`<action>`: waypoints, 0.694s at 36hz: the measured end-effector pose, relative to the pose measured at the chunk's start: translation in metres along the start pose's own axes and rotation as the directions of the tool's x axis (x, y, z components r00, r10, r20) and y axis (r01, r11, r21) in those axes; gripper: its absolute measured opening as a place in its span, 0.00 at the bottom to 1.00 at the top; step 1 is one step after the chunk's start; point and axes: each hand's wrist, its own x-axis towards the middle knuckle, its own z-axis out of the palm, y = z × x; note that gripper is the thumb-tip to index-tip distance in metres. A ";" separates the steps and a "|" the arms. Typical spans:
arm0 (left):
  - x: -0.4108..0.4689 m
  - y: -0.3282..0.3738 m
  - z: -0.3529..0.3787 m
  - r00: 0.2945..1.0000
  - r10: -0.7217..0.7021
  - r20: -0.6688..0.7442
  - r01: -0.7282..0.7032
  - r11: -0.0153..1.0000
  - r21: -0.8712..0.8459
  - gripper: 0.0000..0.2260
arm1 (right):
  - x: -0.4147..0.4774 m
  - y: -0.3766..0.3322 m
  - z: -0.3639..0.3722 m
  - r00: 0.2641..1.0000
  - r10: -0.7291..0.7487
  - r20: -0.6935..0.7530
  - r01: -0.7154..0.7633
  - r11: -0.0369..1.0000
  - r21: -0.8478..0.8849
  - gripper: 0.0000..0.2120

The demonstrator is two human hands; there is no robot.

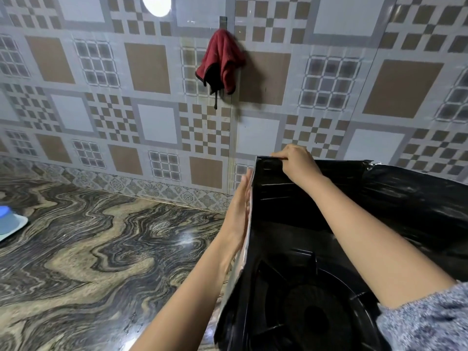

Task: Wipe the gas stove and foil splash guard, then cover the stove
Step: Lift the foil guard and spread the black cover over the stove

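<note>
A black gas stove [311, 307] with a round burner sits at the lower right of the marbled counter. A foil splash guard [276, 198], black inside and silver outside, stands upright around the stove's left and back sides. My right hand [295, 162] pinches the guard's top left corner. Flat against the silver outer face of the left panel lies my left hand [240, 211], fingers straight. A red cloth [221, 60] hangs on a wall hook above, away from both hands.
The patterned tiled wall [152, 97] runs behind the counter. The brown and black marbled counter [101, 249] stretches to the left. A blue and white container [10, 222] sits at the far left edge. A grey knitted sleeve [430, 320] covers my right upper arm.
</note>
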 end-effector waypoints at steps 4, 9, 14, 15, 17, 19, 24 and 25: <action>0.000 -0.009 -0.005 0.999 -0.012 0.053 0.011 1.000 0.018 0.44 | -0.001 0.003 -0.006 1.000 0.012 0.012 -0.012 1.000 -0.006 0.21; -0.015 -0.013 -0.002 0.968 -0.246 -0.057 0.250 0.966 0.070 0.25 | -0.005 0.004 -0.007 1.000 0.020 0.001 -0.020 1.000 -0.004 0.22; -0.020 -0.040 -0.008 0.975 -0.218 0.029 0.214 0.971 0.106 0.16 | -0.006 0.003 -0.008 0.999 0.033 -0.005 -0.033 0.999 0.008 0.22; -0.022 -0.044 -0.008 0.975 -0.211 0.068 0.207 0.977 0.059 0.18 | -0.007 0.003 -0.008 1.000 0.030 -0.005 -0.030 0.999 0.010 0.22; -0.028 -0.050 -0.013 0.980 -0.176 0.098 0.170 0.983 0.065 0.17 | -0.007 0.003 -0.007 1.000 0.024 -0.002 -0.024 1.000 0.016 0.21; -0.027 -0.053 -0.018 0.983 -0.156 0.100 0.150 0.986 0.068 0.25 | -0.007 0.003 -0.008 1.000 0.024 0.000 -0.024 0.999 0.022 0.21; -0.026 -0.056 -0.009 0.988 -0.150 0.033 0.147 0.985 0.090 0.29 | -0.006 -0.001 -0.006 0.999 0.035 -0.011 -0.035 0.999 0.023 0.21; -0.026 -0.056 -0.007 0.990 -0.138 0.015 0.136 0.986 0.101 0.30 | -0.006 -0.003 -0.005 0.999 0.035 -0.016 -0.034 0.999 0.024 0.22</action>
